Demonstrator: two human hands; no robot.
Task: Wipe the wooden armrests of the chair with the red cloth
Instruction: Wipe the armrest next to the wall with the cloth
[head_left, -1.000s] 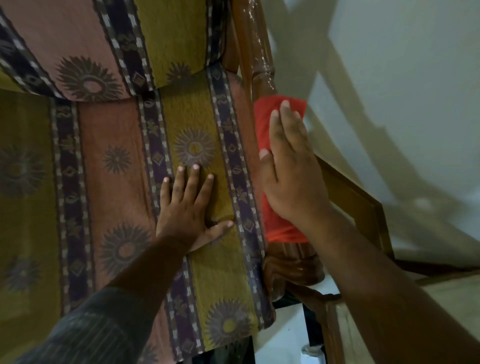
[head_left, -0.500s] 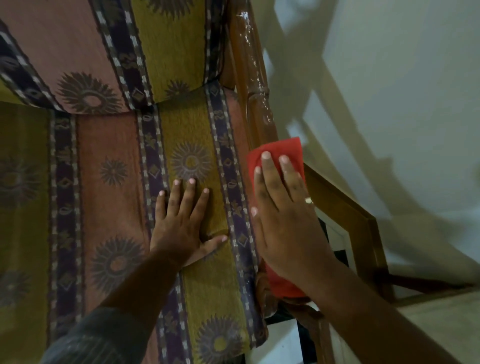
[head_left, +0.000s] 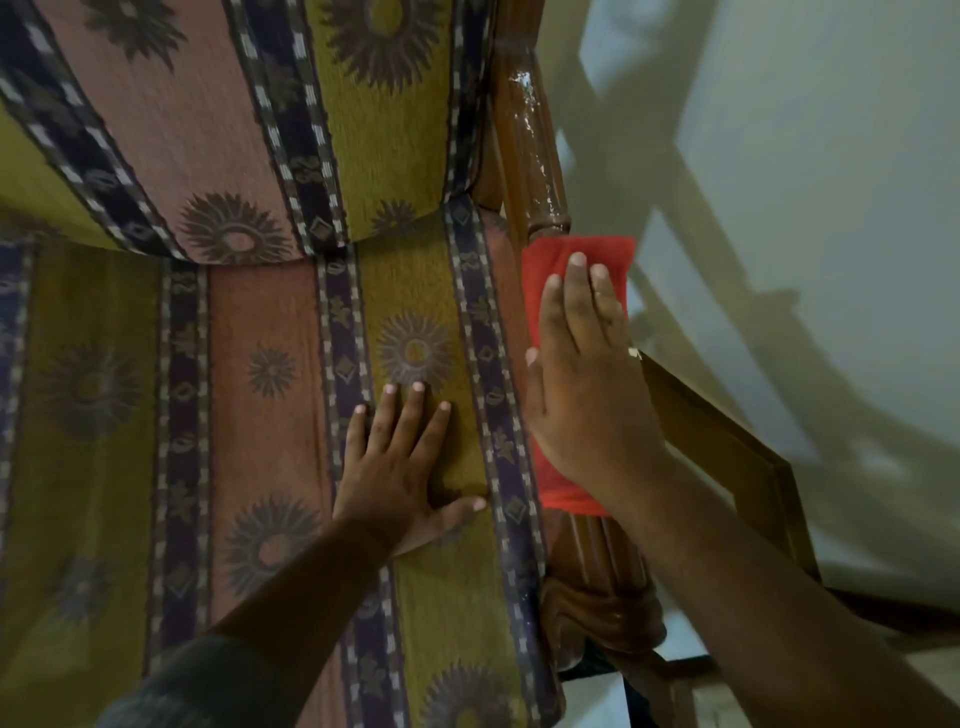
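Near edge: dark striped sleeve (head_left: 171, 686) on the left arm, bare right forearm coming in from lower right. Left hand (head_left: 400, 467) flat and open, fingers spread, palm down on the striped seat cushion (head_left: 260, 405), holding nothing. Right hand (head_left: 587, 384) flat with fingers straight, pressing the red cloth (head_left: 571, 260) onto the wooden armrest (head_left: 535, 145) at the chair's right side; cloth shows beyond the fingertips and below the wrist. Carved armrest front (head_left: 602, 597) sits just under the cloth. Further up, bare glossy armrest wood, then the backrest cushion (head_left: 218, 114). Pale wall (head_left: 831, 182) behind.
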